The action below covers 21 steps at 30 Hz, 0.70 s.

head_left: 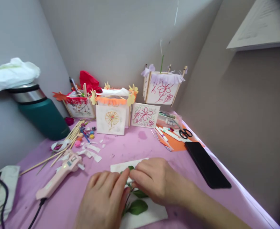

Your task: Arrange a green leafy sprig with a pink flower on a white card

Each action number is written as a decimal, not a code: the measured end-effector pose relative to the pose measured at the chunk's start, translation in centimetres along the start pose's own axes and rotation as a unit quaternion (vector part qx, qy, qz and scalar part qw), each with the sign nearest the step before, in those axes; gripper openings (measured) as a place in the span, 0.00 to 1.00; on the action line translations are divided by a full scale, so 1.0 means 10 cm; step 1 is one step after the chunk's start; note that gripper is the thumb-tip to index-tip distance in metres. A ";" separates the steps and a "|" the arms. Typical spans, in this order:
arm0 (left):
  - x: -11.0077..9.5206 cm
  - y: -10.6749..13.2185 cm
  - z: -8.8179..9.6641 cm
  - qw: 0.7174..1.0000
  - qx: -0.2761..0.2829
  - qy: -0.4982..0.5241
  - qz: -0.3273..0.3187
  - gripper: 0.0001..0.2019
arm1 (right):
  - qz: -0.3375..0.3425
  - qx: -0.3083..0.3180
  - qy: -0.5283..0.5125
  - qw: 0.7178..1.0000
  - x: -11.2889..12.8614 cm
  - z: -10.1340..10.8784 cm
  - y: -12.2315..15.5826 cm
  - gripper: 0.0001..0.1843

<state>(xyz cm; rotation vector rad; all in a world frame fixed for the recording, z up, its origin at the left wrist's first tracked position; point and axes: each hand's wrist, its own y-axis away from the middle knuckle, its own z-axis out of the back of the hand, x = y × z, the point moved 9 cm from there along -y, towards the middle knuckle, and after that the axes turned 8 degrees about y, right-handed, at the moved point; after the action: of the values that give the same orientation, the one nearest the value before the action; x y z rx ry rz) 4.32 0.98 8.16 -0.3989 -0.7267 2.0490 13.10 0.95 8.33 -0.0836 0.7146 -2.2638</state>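
A sprig with green leaves (138,207) lies over a white sheet (151,216) in front of me. My left hand (104,198) is closed, its fingers pressed together and the index fingertip and thumb at the stem. From the other side my right hand (157,181) pinches the upper part of the sprig, its fingers curled in. The fingertips of both hands almost meet there and hide part of the stem. A small leaf (130,167) shows just beyond them.
Left of my hands lie a pink glue gun (59,178) with its cord and wooden sticks (73,136). A teal bottle (43,114) stands behind. Decorated paper lanterns (111,119) line the back. Scissors (185,133), markers (171,133) and a black phone (208,165) lie to the right.
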 end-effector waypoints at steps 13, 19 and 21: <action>-0.05 0.12 -0.16 0.986 0.166 -0.023 -0.011 0.17 | 0.041 0.003 0.011 0.999 -0.02 -0.14 0.06 0.31; -0.06 0.12 -0.05 0.984 0.175 -0.018 -0.033 0.18 | 0.060 0.011 0.008 0.998 0.06 -0.12 0.03 0.30; 0.10 0.24 0.06 0.987 0.162 -0.006 -0.015 0.18 | 0.055 -0.002 0.023 0.998 -0.12 -0.04 0.11 0.30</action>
<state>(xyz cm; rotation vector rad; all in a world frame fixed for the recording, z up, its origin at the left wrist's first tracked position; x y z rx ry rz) 1.94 0.58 7.13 -0.1883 -0.3908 2.0965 14.56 1.28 7.59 0.0041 0.7309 -2.1654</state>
